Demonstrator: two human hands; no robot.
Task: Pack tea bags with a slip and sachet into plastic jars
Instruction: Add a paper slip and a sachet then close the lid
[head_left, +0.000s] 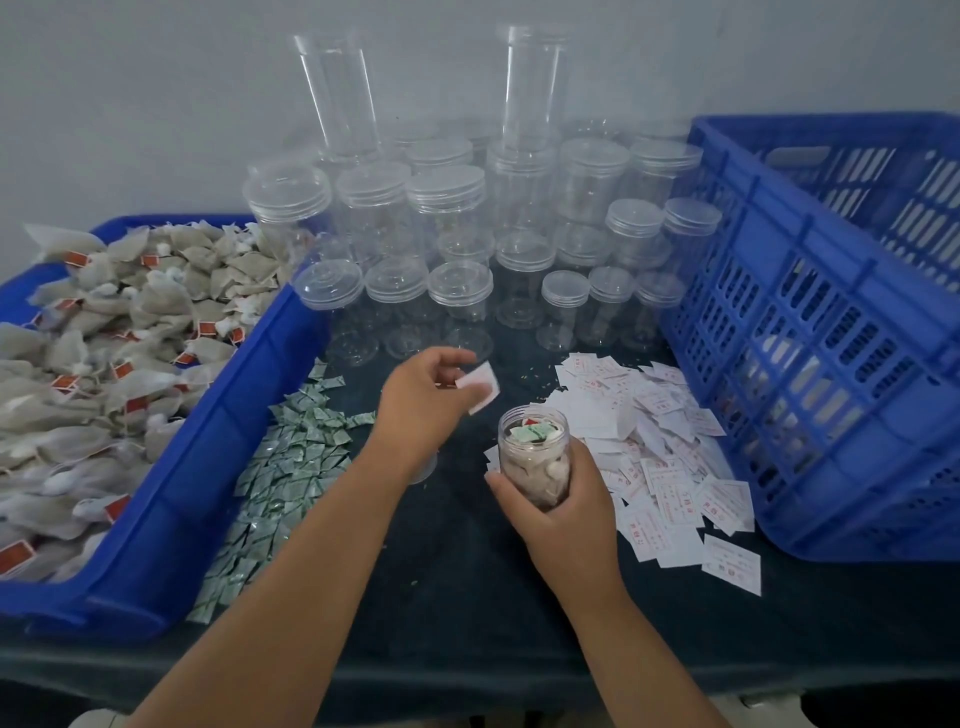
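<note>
A: What was on the left?
B: A blue tray (156, 493) heaped with tea bags (104, 338), with green sachets (291, 457) spilled just beside it.
A: And the hands?
B: The left hand (421, 400) pinched a white slip (480, 387) above the table (457, 545). The right hand (561, 509) had its fingers curled round an open jar (535, 462), full of tea bags with a sachet (532, 431) on top. Loose slips (665, 447) and a blue crate (810, 322) lay further right.

No text can be read with certainty. Red print is seen on the white slips (670, 499) lying on the bench (457, 571), and green print on the sachets (291, 457). The red tags (207, 328) of the tea bags (156, 306) are too blurred.
</note>
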